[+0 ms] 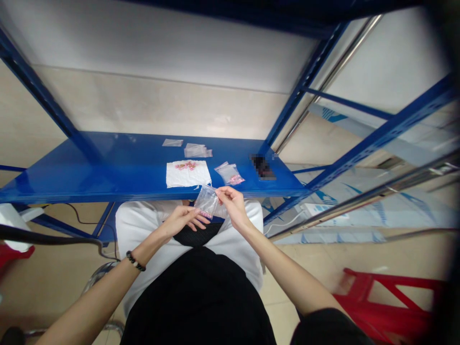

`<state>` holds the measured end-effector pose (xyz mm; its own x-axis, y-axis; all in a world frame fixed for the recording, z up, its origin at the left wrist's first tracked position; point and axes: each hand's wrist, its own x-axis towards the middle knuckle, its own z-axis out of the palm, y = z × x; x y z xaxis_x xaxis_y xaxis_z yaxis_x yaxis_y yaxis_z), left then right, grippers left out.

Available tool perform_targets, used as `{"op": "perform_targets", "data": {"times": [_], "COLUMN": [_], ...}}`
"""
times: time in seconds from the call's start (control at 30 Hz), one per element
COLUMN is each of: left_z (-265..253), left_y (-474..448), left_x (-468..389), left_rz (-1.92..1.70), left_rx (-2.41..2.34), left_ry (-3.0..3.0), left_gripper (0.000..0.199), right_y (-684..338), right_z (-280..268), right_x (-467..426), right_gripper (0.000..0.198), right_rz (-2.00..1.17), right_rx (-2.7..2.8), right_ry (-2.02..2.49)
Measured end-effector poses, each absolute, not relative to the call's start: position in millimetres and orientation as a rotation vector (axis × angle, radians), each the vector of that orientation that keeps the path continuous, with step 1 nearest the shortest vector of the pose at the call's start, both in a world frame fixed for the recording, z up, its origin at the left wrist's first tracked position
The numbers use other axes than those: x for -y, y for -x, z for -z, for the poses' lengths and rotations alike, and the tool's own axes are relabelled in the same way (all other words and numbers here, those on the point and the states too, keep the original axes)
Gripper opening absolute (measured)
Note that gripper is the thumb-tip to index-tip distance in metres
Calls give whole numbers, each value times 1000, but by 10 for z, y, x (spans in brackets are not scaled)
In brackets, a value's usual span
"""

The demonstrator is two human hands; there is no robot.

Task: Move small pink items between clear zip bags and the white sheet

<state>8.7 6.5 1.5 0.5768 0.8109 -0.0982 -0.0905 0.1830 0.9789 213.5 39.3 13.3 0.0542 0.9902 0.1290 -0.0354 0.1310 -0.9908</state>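
Observation:
Over my lap, just in front of the shelf edge, I hold a small clear zip bag between both hands. Small pink pieces lie in its bottom. My left hand pinches the bag's lower left side, with the other fingers stretched beneath it. At the upper right corner, my right hand grips the bag between thumb and fingers. Behind the bag, a white cloth lies on the shelf with a loose heap of small pink and gold pieces. Right of it are filled zip bags with pink pieces inside.
Flat clear bags and another thin bag stack lie at the back of the blue shelf. A dark, blurred-out object is at its right end. Blue uprights frame both sides. A red stool stands at lower right.

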Motion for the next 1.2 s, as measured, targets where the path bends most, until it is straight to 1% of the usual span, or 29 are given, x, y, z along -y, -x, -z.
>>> {"op": "perform_targets", "data": {"times": [0.17,0.37,0.53,0.73,0.83,1.03,1.2], "left_z": [-1,14,-15,-42,-59,-52,-24], "left_y": [-86,-98,-124,-102,-72,-44,-32], "left_x": [-73,-63,-42,-101,-130,-140,-157], "left_rz": [-702,-711,-748,-1094,-1227,-1303,-1315], "left_rx": [-739,-788,-817,-1039,-1072,-1082,-1117], "left_ry": [-1257,-1251,-1259,-1313,-1284,-1313,-1262], "left_gripper": [49,49,46,29,25,24,24], "right_y": [-2129,-2141,-2147,-2086,-2019,-1965,-1993], "right_z": [-134,-107,-100,-151,-157,-162,-186], "right_x": [-388,-385,-376,-316,-262,-214,-233], "right_gripper": [26,30,29,27,28,30,28], "right_rz": [-1108,-1289,-1304,-1336,-1369,-1410,-1372], "right_rx": [1176,1120,1107,1227,1301,1334,1336], "right_ry": [1101,1008,1014,1011,1023,1028,1062]}}
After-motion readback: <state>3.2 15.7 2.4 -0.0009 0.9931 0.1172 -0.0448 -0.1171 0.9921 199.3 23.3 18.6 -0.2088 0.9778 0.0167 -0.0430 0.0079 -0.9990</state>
